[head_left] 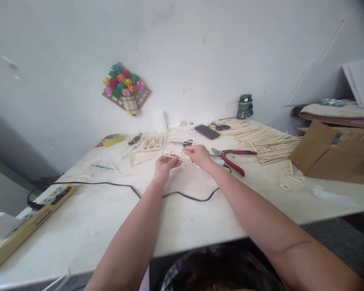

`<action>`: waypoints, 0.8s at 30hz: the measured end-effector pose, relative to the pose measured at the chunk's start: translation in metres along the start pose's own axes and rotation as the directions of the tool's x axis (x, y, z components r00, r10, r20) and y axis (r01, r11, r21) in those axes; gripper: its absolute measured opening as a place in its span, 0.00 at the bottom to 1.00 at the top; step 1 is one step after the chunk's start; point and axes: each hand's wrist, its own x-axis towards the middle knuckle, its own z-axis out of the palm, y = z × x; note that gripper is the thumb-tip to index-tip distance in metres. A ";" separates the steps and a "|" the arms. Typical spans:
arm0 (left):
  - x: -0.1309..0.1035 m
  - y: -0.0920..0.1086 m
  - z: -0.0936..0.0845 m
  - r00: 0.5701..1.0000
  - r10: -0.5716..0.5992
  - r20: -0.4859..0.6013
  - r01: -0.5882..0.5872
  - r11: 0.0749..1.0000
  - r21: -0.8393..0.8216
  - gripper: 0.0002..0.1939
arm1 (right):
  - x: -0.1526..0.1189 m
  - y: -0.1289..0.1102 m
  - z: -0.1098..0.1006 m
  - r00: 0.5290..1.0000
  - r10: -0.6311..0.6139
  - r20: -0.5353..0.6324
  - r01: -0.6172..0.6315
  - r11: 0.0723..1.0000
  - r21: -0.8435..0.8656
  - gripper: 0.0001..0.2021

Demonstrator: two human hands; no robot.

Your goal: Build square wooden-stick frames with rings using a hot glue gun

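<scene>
My left hand (164,166) is closed around a thin pale wooden stick piece (171,156) above the middle of the table. Close beside it, my right hand (201,155) pinches at the piece's right end; whatever lies between those fingertips is too small to make out. Behind the hands are black-handled scissors (188,143) and a lattice panel of small sticks (152,143). Red-handled pruning shears (234,158) lie open just right of my right hand.
Bundled wooden sticks (269,141) spread across the right side, near a cardboard box (333,155). A black cable (109,183) crosses in front from a yellow power strip (39,218). A phone (206,131), yellow tape (112,140), a utility knife (135,139) and a green bottle (244,107) stand farther back.
</scene>
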 end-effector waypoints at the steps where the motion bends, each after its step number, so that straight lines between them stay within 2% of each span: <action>1: 0.000 0.000 0.000 1.000 0.000 -0.002 0.000 1.000 -0.001 0.16 | 0.000 0.000 -0.001 1.000 -0.010 0.008 0.010 1.000 -0.028 0.11; 10: 0.000 0.001 0.001 1.000 -0.002 -0.006 0.002 1.000 0.016 0.16 | -0.001 0.001 -0.002 0.996 -0.087 0.036 0.091 0.986 -0.140 0.13; 24: 0.000 0.001 0.001 1.000 -0.010 -0.013 0.010 1.000 0.000 0.15 | 0.000 0.002 0.000 0.996 -0.086 0.025 0.089 0.983 -0.163 0.11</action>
